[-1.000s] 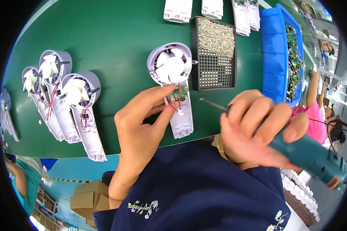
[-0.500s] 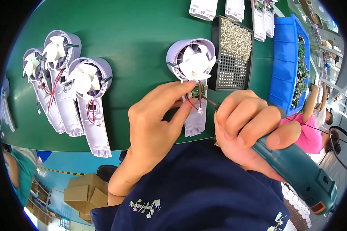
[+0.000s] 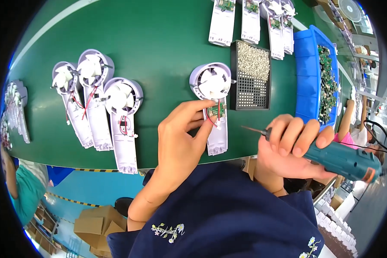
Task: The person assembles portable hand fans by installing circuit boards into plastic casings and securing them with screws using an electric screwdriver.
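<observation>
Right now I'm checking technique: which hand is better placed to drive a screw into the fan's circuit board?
Right. The right hand grips the electric screwdriver, while the left hand pinches the circuit board on the fan housing.

Light: bright, even, from overhead | Shadows: soft and short beside the fan housings on the green worktop | Glare: none strong | Focus: centre sharp, no motion blur | Distortion: heavy fisheye, worktop edges bow, black vignette rings the frame, rim detail small and smeared
</observation>
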Tool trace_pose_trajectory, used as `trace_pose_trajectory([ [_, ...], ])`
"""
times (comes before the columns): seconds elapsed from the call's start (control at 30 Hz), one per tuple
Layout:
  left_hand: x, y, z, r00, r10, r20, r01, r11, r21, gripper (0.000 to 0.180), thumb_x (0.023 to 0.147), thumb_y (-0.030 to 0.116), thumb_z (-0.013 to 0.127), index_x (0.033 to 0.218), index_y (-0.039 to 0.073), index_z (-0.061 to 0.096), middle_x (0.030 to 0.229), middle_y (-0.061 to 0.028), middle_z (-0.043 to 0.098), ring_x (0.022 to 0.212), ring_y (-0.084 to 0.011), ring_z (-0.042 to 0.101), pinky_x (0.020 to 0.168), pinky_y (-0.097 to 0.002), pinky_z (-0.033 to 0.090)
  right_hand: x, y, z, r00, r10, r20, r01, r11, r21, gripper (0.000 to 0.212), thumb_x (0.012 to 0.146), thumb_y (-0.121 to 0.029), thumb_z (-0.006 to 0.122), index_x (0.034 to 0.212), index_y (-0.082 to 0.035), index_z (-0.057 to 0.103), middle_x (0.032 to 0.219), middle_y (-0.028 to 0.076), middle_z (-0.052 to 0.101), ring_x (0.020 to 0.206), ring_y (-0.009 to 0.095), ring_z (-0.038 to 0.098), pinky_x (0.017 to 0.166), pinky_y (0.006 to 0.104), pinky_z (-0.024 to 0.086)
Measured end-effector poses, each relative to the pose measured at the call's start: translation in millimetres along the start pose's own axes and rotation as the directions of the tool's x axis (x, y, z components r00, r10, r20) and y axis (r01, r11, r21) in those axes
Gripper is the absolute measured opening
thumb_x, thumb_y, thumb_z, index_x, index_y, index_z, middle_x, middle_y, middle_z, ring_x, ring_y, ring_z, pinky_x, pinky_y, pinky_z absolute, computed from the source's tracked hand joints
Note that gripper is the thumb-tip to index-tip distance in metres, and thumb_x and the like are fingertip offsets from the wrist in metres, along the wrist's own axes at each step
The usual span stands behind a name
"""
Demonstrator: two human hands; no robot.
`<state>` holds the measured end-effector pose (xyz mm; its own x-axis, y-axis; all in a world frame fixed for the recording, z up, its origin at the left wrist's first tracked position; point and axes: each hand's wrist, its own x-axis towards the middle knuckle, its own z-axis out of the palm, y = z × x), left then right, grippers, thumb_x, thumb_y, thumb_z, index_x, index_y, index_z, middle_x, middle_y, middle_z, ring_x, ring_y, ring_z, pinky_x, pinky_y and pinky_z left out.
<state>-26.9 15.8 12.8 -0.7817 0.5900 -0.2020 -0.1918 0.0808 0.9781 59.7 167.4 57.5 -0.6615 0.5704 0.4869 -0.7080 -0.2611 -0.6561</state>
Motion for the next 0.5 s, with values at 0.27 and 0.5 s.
trace_pose_trajectory([
  [0.27,23.2,9.4,-13.7,0.995,-0.086,-0.045,0.072,0.963,-0.258,0.027,0.087,-0.009,0.064,0.114,-0.005,0.062,0.106,-0.0099,0.068,0.092,-0.0106,0.065,0.080,-0.0227,0.052,-15.5,-28.4,-27.5,0.990,0.028,-0.141,-0.016,0.996,0.083,0.070,0.088,-0.077,0.044,0.102,-0.008,0.049,0.067,0.005,0.048,0.045,0.015,0.041,0.039,0.0288,0.035],
  [0.5,39.8,20.0,-13.0,0.980,-0.152,-0.124,0.120,0.965,-0.235,0.026,0.092,0.000,0.063,0.118,-0.003,0.065,0.107,-0.0089,0.068,0.093,-0.0110,0.063,0.082,-0.0268,0.052,-21.1,-49.7,-56.0,0.981,0.033,-0.190,-0.012,0.994,0.112,0.072,0.086,-0.079,0.044,0.100,-0.008,0.048,0.067,0.004,0.048,0.046,0.015,0.043,0.040,0.0284,0.036],
])
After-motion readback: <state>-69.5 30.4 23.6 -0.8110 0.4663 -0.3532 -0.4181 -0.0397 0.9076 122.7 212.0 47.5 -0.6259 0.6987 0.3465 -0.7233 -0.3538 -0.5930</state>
